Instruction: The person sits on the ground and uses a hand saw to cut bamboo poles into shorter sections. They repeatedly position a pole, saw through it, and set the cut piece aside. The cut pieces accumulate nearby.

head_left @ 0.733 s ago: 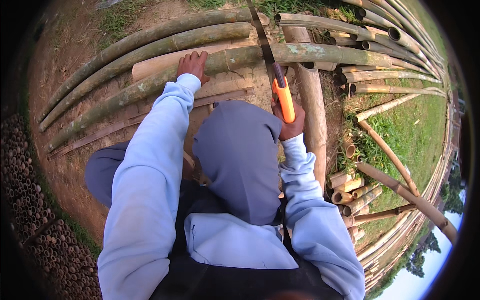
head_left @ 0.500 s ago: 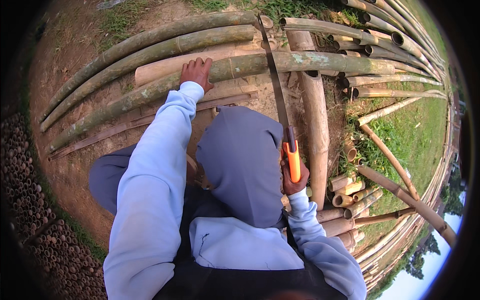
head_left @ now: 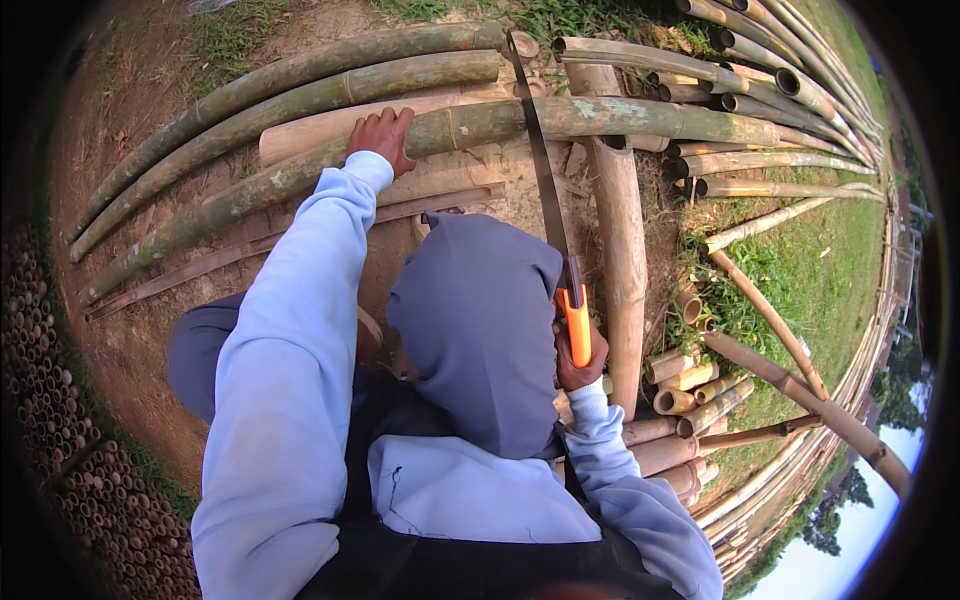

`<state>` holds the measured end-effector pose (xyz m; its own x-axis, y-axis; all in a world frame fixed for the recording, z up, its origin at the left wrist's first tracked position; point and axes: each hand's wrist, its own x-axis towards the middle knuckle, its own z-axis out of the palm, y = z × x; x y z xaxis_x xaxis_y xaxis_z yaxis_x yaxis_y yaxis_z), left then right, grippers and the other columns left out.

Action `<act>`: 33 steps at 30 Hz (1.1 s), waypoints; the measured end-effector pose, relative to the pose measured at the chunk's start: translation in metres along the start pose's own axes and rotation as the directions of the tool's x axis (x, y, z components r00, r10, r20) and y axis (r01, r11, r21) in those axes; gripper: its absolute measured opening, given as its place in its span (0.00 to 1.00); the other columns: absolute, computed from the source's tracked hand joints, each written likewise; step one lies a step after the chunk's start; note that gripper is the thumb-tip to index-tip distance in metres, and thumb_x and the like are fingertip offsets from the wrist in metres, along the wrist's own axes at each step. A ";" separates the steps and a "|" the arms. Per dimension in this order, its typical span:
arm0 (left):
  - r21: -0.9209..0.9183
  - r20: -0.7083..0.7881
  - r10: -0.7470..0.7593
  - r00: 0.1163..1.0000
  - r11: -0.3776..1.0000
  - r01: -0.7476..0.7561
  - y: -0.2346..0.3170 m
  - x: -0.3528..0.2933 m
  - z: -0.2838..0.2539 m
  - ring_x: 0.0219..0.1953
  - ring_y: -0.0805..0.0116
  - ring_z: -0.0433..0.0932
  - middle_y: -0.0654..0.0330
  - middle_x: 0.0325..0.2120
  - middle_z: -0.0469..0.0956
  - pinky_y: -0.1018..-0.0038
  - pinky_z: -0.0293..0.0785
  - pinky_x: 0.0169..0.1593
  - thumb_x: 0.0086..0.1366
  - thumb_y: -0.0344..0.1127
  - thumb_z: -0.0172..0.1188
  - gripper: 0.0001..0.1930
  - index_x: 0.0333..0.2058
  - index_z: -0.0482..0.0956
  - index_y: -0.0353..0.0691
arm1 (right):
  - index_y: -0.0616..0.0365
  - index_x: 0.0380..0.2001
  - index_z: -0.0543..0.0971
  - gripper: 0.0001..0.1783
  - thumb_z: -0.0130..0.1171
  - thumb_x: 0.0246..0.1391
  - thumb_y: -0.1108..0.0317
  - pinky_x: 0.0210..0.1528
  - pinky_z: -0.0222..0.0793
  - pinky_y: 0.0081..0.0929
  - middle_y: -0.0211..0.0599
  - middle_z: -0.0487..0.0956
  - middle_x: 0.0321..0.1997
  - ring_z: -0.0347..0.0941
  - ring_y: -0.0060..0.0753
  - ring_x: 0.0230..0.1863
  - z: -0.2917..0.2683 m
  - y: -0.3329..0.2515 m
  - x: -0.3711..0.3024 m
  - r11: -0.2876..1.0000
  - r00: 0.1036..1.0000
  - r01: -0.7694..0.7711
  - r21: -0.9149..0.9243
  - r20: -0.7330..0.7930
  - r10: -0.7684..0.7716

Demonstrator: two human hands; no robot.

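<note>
My left hand (head_left: 383, 138) presses down on a long mottled green bamboo pole (head_left: 490, 124), its fingers curled over the top. My right hand (head_left: 585, 368) is closed around the orange handle of a hand saw (head_left: 575, 325), close to my right knee. From there the dark blade stretches away from me and crosses the pole to the right of my left hand. The blade's teeth and the depth of any cut are too fine to make out. Under the pole, right of the blade, lies a thick pale bamboo log (head_left: 622, 270).
Two more green bamboo poles (head_left: 330, 95) lie beyond on the left, with a paler length (head_left: 300, 138) between. Many cut poles (head_left: 790, 80) are stacked at the far right. Short pieces (head_left: 690, 390) lie near my right arm, and bundled bamboo ends (head_left: 100, 500) at lower left.
The whole view has shifted slightly. The saw has slid a little toward me across the pole, while my left hand keeps its place on it.
</note>
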<state>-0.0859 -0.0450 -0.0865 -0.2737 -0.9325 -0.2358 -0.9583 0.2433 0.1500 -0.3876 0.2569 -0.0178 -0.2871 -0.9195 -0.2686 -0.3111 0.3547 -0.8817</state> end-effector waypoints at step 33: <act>0.015 -0.029 0.021 0.999 1.000 -0.021 -0.002 0.002 0.006 0.53 0.51 0.73 0.54 0.47 0.74 0.58 0.67 0.58 0.44 0.44 0.76 0.38 0.54 0.67 0.50 | 0.66 0.53 0.76 0.21 0.59 0.55 0.77 0.50 0.72 0.28 0.45 0.82 0.45 0.80 0.32 0.46 -0.020 -0.011 -0.050 0.999 0.999 -0.022 -0.022 0.049 0.024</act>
<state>-0.0847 -0.0455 -0.0932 -0.2916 -0.9345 -0.2041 -0.9535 0.2669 0.1402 -0.3881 0.3027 0.0130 -0.2494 -0.9181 -0.3080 -0.3248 0.3790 -0.8665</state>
